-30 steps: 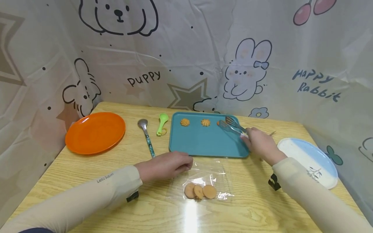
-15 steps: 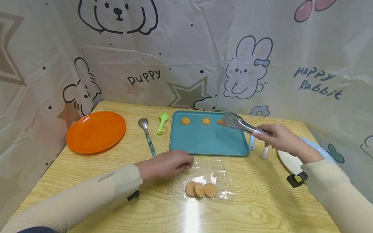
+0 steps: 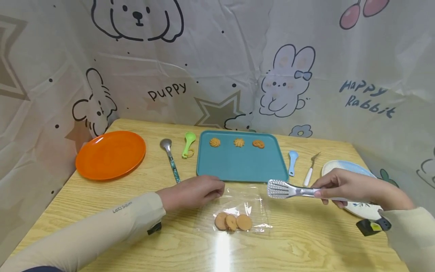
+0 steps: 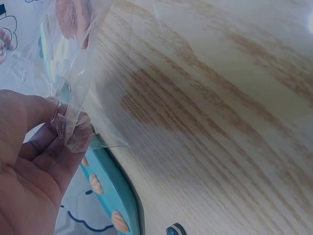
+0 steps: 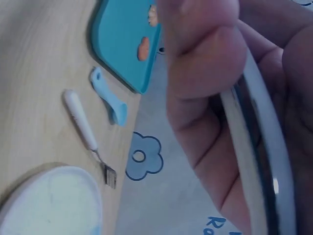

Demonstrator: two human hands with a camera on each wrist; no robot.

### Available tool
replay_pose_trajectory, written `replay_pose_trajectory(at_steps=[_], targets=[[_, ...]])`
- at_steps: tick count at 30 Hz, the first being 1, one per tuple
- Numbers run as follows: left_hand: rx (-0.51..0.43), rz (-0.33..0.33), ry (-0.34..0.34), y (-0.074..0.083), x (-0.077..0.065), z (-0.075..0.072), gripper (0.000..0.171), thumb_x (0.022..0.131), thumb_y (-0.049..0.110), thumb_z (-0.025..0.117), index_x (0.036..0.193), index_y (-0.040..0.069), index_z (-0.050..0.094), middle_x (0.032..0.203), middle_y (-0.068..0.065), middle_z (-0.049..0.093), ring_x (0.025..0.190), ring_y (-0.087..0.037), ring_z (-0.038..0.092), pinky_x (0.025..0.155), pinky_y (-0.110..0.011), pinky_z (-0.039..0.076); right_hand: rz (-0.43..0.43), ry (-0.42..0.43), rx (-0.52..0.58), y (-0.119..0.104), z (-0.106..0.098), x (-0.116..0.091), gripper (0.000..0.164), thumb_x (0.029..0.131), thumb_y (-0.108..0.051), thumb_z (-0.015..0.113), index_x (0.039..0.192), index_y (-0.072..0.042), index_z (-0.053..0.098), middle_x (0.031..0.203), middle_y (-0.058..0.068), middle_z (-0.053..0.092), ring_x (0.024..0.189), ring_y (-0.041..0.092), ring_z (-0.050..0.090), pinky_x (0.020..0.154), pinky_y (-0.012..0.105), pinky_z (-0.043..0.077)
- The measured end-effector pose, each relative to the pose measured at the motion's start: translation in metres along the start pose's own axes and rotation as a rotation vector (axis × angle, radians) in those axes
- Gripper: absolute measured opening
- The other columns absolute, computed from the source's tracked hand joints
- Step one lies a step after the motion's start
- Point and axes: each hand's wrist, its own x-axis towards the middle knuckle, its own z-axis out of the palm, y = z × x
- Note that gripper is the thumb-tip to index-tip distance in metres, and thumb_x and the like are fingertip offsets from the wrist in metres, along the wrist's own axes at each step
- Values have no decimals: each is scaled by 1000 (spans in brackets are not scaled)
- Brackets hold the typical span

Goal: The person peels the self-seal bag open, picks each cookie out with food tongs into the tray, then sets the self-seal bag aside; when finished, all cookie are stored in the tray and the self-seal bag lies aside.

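A clear plastic bag [image 3: 238,204] with three round cookies [image 3: 244,222] lies in front of the teal tray [image 3: 242,166]. My left hand [image 3: 192,192] pinches the bag's edge between thumb and fingers, as the left wrist view shows with the crinkled plastic [image 4: 73,127]. My right hand [image 3: 350,187] grips metal tongs [image 3: 289,190], their slotted heads pointing left past the tray's front right corner. Along the tray's back sit a swirl cookie [image 3: 215,142], a star-shaped cookie [image 3: 239,142] and a pretzel-shaped cookie [image 3: 258,144].
Left of the tray are an orange plate [image 3: 110,155], a metal spoon [image 3: 171,160] and a green measuring spoon [image 3: 188,144]. To its right lie a blue measuring spoon [image 3: 292,163], a white-handled fork [image 3: 309,173] and a blue-and-white plate [image 3: 340,164], partly behind my right hand.
My right hand has drawn the tongs from over the tray's back right toward the front and right. The pretzel-shaped cookie there is now fully visible. The left hand keeps its place.
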Motion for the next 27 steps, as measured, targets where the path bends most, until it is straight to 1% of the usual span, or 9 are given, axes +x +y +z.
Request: replay_pose_trajectory(at_steps=[3,5,8,12,15,16,20,24,27], targets=[[0,1,0,0,-1,1,12,99,17,54,90,14,60,82,9,53,78,-7,49,68,-18,42,-21,-51,46,4,7,1,21,101,-19,51,100,-10,70,70,-4,63,42,26,46,40,26,45],[-1,-3,-3,0,-2,1,12,100,17,54,90,15,60,82,9,53,78,-6,49,68,-18,43,-31,-71,68,6,11,1,21,101,-17,50,100,-9,70,69,-1,63,45,35,43,40,26,45],[-5,-11,-3,-1,-1,1,12,100,18,53,90,15,59,82,9,53,77,-6,49,68,-18,42,-38,-82,77,6,14,2,21,101,-17,51,102,-9,70,70,3,65,43,31,43,39,25,44],[-5,-5,3,-1,0,2,13,100,18,52,90,15,58,82,9,52,78,-7,48,68,-19,42,-41,-96,55,5,19,6,20,100,-18,52,99,-10,71,67,11,63,43,7,46,40,26,45],[2,-3,2,-1,0,2,12,100,17,52,90,15,59,82,9,52,79,-7,49,69,-19,42,-49,-115,46,6,26,13,22,100,-20,52,96,-8,70,66,21,59,47,-2,48,41,26,46],[5,-3,1,-1,-1,2,12,100,17,53,90,15,59,82,9,52,79,-7,49,69,-19,42,-53,-121,45,7,28,17,23,100,-21,53,95,-7,70,68,25,58,47,-2,47,41,27,46],[8,-5,4,-1,-2,1,12,100,17,53,90,15,59,82,9,52,78,-7,49,68,-19,42,-50,-144,61,10,36,27,26,100,-22,53,93,-4,69,71,31,56,48,-1,48,41,27,46],[4,-10,2,-1,-2,0,12,100,17,53,90,15,59,82,9,52,78,-7,48,68,-19,42,-20,-175,110,11,42,35,26,100,-23,52,97,-3,70,75,34,56,48,6,47,43,28,47],[-1,-20,-2,0,-2,0,12,100,18,53,91,15,59,82,9,52,79,-7,48,69,-19,42,9,-196,155,13,45,41,26,100,-23,53,100,-3,70,79,34,59,49,8,48,44,26,46]])
